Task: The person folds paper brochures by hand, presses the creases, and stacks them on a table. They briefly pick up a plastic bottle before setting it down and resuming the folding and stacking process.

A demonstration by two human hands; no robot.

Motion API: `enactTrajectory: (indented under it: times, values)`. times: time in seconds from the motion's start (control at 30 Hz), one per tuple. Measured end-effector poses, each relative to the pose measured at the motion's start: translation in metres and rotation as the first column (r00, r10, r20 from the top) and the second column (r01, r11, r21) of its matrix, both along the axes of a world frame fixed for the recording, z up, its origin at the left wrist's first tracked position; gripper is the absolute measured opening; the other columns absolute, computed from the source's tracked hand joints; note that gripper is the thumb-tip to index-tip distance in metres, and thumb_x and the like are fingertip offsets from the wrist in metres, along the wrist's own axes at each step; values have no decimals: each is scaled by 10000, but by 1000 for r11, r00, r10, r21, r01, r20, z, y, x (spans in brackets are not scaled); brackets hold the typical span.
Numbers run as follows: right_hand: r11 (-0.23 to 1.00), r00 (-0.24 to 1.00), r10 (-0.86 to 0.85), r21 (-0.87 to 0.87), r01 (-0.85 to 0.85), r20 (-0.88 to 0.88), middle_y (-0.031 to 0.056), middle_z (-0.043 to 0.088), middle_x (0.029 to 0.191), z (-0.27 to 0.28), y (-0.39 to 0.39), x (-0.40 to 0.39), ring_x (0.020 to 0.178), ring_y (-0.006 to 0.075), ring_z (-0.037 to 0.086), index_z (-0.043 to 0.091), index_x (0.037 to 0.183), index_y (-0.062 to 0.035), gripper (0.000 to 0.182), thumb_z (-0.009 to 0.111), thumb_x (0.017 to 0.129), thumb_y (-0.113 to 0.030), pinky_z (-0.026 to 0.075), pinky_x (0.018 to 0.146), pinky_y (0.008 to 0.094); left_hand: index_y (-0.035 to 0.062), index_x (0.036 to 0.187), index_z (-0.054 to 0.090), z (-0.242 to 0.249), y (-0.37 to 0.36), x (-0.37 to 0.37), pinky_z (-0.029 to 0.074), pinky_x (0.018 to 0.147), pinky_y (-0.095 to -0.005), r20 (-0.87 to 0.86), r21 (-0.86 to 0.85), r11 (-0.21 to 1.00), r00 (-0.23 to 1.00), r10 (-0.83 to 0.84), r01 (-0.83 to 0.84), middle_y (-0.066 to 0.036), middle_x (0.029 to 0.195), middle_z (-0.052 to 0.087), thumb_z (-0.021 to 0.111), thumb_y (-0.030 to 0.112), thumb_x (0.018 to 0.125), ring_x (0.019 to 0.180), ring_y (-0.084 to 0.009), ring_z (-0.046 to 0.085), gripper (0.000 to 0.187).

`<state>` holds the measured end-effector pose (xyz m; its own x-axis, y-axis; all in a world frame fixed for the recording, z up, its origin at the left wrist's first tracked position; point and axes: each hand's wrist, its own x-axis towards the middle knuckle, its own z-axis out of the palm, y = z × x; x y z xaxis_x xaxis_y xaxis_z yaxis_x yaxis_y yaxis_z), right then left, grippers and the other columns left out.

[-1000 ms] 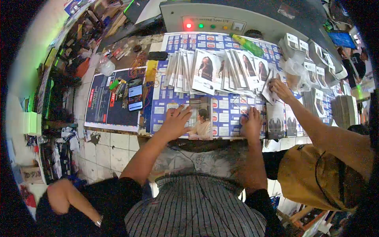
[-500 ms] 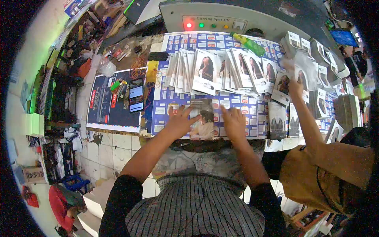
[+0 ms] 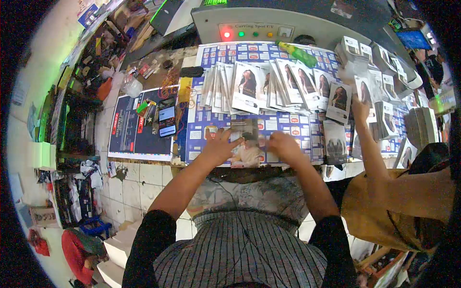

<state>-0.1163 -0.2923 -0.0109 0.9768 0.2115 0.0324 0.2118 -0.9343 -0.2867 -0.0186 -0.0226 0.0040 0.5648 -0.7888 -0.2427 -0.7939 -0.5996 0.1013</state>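
A printed leaflet or folded packet (image 3: 247,151) with a dark top and a picture of a person lies at the table's front edge, before my body. My left hand (image 3: 218,148) rests at its left side, fingers spread, the tips touching it. Just off its right edge is my right hand (image 3: 286,149), with fingers curled in and slightly blurred; whether anything is pinched in them is hidden. Beyond both hands lies an overlapping row of white packets (image 3: 247,89) showing a person with long dark hair.
A co-worker's hand (image 3: 361,109) holds a packet at the right, near stacked packets (image 3: 384,120). Phones (image 3: 167,120) lie at the left on a dark printed sheet (image 3: 127,129). A green plastic bottle (image 3: 300,54) lies behind the row, before a grey machine (image 3: 245,24) with lights.
My right hand's fingers have curled in from being stretched out. My left hand stays by the leaflet. The co-worker's packet at the right has been straightened, and the view has shifted slightly.
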Motion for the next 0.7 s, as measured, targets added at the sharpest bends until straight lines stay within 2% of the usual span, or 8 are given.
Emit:
enactTrajectory:
  times: [0.2, 0.27, 0.33, 0.43, 0.5, 0.6, 0.67, 0.7]
  values:
    - [981, 975, 187, 77, -179, -121, 79, 596, 933, 11, -4, -55, 892, 291, 614, 624, 1310, -269, 435, 636, 875, -249, 526, 776, 432, 319, 1459, 440, -11, -1, 2, 205, 1062, -741, 71, -10, 998, 996, -56, 57, -130, 1481, 385, 685, 483, 835, 1365, -379, 361, 690]
    - [970, 997, -72, 228, 78, -35, 104, 591, 938, 1, -22, -49, 891, 321, 613, 628, 1293, -197, 431, 662, 867, -252, 529, 786, 443, 257, 1422, 485, -5, -19, -11, 237, 1072, -696, -6, -102, 994, 999, -36, 35, -131, 1449, 416, 680, 461, 843, 1357, -360, 376, 645]
    - [899, 900, -400, 268, 347, 176, 195, 576, 1218, -21, -38, -38, 1108, 379, 572, 613, 1272, -85, 462, 649, 890, -343, 482, 947, 466, 196, 1386, 529, -5, -24, -32, 268, 1081, -651, -87, -187, 982, 996, -23, 6, -132, 1417, 447, 676, 440, 851, 1349, -340, 391, 606]
    - [875, 861, -465, -41, 483, 204, 261, 423, 1463, -9, -41, -47, 1334, 431, 424, 567, 1339, -46, 575, 731, 854, -308, 350, 1103, 511, 91, 1244, 615, -14, -32, -62, 414, 1002, -548, 181, -326, 908, 960, -214, 264, -162, 1246, 572, 664, 351, 861, 1224, -337, 530, 465]
    - [756, 708, -647, 118, 644, 283, 292, 417, 1454, -19, -59, -54, 1354, 453, 393, 527, 1371, -9, 673, 756, 825, -327, 331, 1116, 515, 85, 1180, 629, 13, -37, -60, 522, 828, -451, -184, -85, 990, 975, -126, 112, -134, 1237, 613, 588, 263, 915, 1046, -333, 642, 322]
    - [542, 486, -820, 134, 830, 303, 322, 424, 1431, -21, -86, -84, 1347, 469, 392, 523, 1361, 9, 690, 765, 810, -329, 333, 1116, 512, -8, 1155, 628, 43, -12, -49, 538, 757, -430, -134, -698, 684, 977, 166, -212, -208, 984, 669, 511, 235, 988, 869, -338, 683, 316]
    - [423, 383, -871, 71, 903, 308, 317, 429, 1431, -24, -98, -101, 1335, 465, 407, 525, 1351, 11, 671, 759, 811, -311, 342, 1109, 510, -30, 1147, 616, 117, -19, -35, 524, 752, -368, -525, -656, 362, 745, 412, -663, -194, 1023, 684, 489, 190, 1015, 867, -225, 668, 286]
    - [386, 367, -876, 0, 922, 314, 302, 431, 1438, -25, -101, -105, 1325, 456, 423, 529, 1344, 7, 645, 751, 817, -292, 352, 1103, 508, -6, 1065, 606, 112, -29, -15, 478, 660, -314, -443, -853, 108, 817, 369, -511, -95, 886, 617, 533, 199, 1012, 760, -119, 572, 224]
